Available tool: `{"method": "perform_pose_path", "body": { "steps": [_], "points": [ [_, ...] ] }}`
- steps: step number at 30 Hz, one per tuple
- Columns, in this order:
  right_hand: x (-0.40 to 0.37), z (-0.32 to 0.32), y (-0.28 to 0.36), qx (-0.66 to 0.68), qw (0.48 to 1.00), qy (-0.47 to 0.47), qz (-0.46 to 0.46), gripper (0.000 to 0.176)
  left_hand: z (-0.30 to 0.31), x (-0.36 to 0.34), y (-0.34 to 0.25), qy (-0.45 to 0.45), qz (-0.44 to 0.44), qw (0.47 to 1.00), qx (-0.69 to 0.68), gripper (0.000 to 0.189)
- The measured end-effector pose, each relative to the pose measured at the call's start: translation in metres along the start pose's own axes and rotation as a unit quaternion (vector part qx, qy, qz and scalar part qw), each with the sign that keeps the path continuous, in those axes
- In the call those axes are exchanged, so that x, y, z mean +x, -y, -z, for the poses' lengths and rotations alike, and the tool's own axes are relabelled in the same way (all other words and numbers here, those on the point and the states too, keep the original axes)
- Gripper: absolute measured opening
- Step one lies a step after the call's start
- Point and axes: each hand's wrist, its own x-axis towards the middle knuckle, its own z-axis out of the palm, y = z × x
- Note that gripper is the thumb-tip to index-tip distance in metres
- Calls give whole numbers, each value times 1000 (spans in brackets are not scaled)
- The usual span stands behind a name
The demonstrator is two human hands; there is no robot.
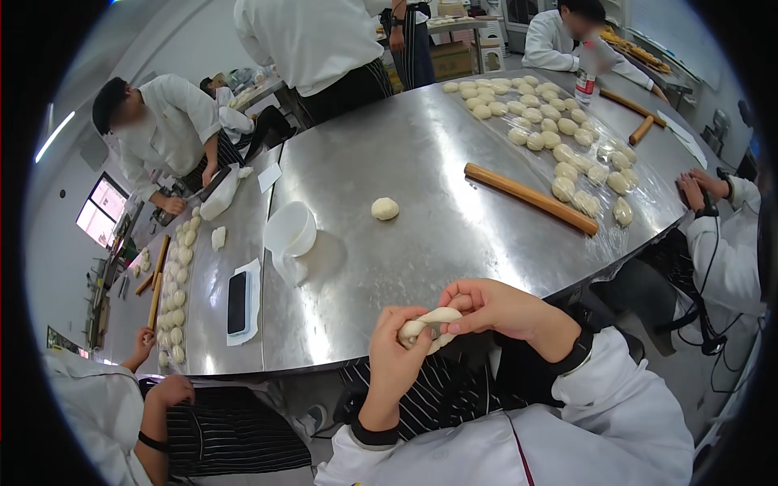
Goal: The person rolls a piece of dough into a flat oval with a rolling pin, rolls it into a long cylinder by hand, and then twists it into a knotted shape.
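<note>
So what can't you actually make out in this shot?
Dough strip: head view, its ends hidden by the left hand and right hand.
Bottle label: head view, too small and blurred.
Flat dark object on the paper: head view, too small to identify.

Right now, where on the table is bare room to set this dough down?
Set the twisted dough on bare steel between white bowl, lone dough ball and rolling pin. Past the pin, wrapped dough balls crowd it.
</note>
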Motion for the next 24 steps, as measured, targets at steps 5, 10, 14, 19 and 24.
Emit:
{"method": "perform_pose_path", "body": {
  "steps": [5,10,14,19,24],
  "points": [
    [-15,-20,27,-310,945,76,-71,35,5,-2,1,-32,8,997,-74,21],
    [-31,-43,35,-765,617,-54,175,28,2,-4,4,-39,66,971,-227,23],
    [-28,-37,28,-732,580,-75,350,22,6,-8,3,24,121,895,-429,30],
    [-22,-27,29,-671,623,2,401,21,10,-16,-10,147,108,839,-512,37],
    [-7,-26,36,-578,722,52,377,24,6,-13,-8,124,153,886,-419,38]
  ]
}}
